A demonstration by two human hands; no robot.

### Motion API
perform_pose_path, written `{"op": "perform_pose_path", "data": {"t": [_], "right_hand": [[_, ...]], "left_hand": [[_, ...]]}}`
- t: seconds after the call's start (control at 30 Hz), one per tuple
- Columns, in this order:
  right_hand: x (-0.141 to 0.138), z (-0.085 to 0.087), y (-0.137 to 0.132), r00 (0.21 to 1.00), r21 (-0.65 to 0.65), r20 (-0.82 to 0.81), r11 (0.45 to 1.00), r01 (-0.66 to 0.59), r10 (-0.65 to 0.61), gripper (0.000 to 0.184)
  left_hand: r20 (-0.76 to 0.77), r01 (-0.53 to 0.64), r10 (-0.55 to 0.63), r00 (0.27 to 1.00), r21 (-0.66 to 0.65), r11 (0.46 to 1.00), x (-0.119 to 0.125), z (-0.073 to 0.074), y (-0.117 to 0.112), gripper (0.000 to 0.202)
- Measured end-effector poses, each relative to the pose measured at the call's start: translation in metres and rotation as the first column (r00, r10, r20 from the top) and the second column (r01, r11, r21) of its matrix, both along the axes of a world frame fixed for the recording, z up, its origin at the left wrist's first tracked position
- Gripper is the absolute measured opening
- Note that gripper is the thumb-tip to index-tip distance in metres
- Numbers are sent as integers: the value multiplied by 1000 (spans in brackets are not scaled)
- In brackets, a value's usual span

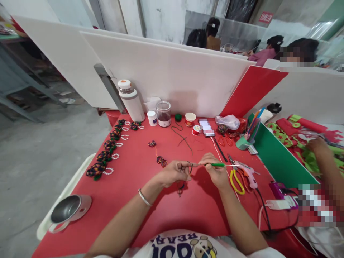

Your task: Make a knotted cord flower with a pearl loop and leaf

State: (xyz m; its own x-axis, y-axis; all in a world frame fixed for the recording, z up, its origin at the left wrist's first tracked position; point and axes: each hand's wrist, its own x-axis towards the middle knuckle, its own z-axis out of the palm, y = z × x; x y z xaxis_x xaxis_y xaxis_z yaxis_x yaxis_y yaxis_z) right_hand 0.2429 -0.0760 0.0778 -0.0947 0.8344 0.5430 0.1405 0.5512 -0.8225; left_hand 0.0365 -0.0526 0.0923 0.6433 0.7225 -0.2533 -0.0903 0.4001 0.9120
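My left hand (174, 173) is closed in a pinch on a dark strand of yarn (191, 168), near the middle of the red table. Some of that yarn hangs below the fingers in a small loop. My right hand (216, 173) grips a crochet hook (217, 165) with a green handle and a thin pale shaft pointing right. Both hands' fingertips are close together at the yarn. Just beyond my left hand lies a small multicoloured yarn bundle (161, 161), joined by an orange strand to another yarn piece (152, 143).
Yarn pieces with pearl loops (104, 156) line the left edge, near a metal mug (70, 211). A bottle (131, 102), jar (163, 114) and phone (206, 127) stand or lie at the back. Yellow-handled pliers (236, 182) and a pink glue gun (249, 175) lie right. A co-worker's hand (318, 147) is far right.
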Motion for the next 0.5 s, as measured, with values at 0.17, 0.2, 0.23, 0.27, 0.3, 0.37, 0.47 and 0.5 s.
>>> {"op": "perform_pose_path", "data": {"t": [0.17,0.2,0.23,0.27,0.3,0.37,0.47,0.5], "right_hand": [[18,19,5,992,-86,59,991,-104,109,22],[19,21,6,991,-106,50,987,-121,127,24],[20,21,8,989,-124,28,982,-141,146,25],[20,20,10,986,-139,-10,976,-168,168,26],[19,17,12,979,-150,-65,968,-199,192,28],[12,7,14,954,-159,-208,955,-251,216,29],[-7,-16,12,913,-174,-396,968,-182,100,30],[-14,-23,9,909,-182,-415,977,-108,23,29]], "left_hand": [[-29,77,-77,997,4,997,-6,-4,5,44],[-34,94,-94,995,2,996,-7,-5,6,44],[-41,112,-112,993,2,994,-8,-5,7,44],[-49,120,-120,992,6,993,-9,-4,7,43],[-57,116,-115,992,15,993,-9,-4,8,41],[-70,74,-70,995,55,996,-8,-2,7,42],[-83,-35,49,995,153,988,0,-1,3,57],[-88,-67,84,993,181,981,4,-2,1,64]]}}
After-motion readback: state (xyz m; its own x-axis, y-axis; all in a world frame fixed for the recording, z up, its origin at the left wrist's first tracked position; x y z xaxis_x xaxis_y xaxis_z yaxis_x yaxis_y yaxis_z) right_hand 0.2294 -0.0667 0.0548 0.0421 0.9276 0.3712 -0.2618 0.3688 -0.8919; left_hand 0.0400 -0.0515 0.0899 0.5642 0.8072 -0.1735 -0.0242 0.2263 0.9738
